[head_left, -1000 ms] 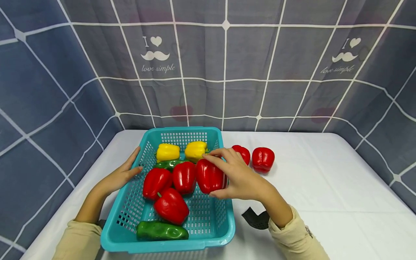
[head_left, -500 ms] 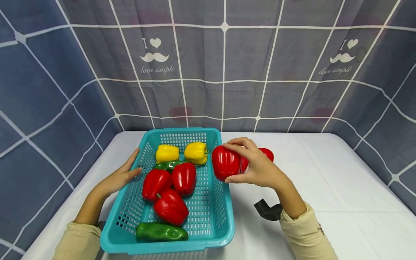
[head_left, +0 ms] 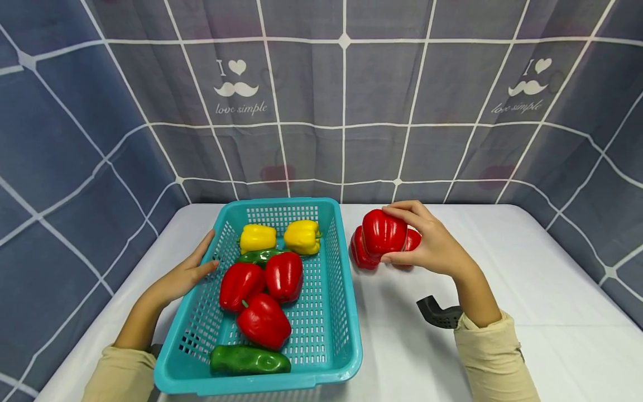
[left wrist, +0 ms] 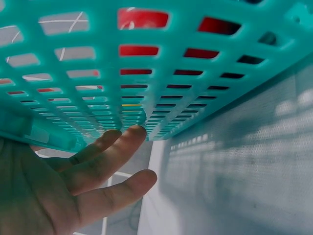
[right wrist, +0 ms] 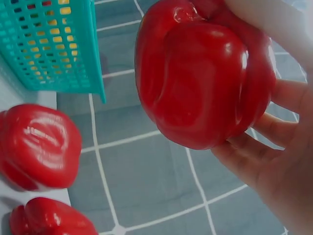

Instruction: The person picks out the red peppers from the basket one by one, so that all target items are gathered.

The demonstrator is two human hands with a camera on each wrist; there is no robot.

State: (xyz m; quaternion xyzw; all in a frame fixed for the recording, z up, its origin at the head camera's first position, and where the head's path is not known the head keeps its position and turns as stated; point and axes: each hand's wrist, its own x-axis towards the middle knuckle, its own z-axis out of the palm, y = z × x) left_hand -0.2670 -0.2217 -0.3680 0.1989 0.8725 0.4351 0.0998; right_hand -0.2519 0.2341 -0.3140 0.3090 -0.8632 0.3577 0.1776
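My right hand [head_left: 431, 241] grips a red bell pepper [head_left: 383, 231], thumb on the near side and fingers over the top. That pepper is held above two other red bell peppers [head_left: 361, 252] on the white table, partly hiding them. In the right wrist view the held pepper [right wrist: 205, 78] fills the upper middle. My left hand [head_left: 183, 278] rests at the left side of a turquoise basket [head_left: 355, 335], its fingers extended along the rim. The left wrist view shows these fingers [left wrist: 105, 161] loosely straight beside the perforated wall. Inside lie three red bell peppers [head_left: 263, 322].
Two yellow bell peppers [head_left: 302, 237] and a green pepper [head_left: 261, 256] lie toward the basket's far end. Another long green pepper [head_left: 249, 360] lies at its near end. A grey checked curtain [head_left: 311, 151] borders the white table [head_left: 502, 268]. A black curved piece [head_left: 439, 314] sits at my right wrist.
My right hand has carried the red bell pepper out of the basket, to the right over the rim, and above the two on the table. The left hand has stayed in place.
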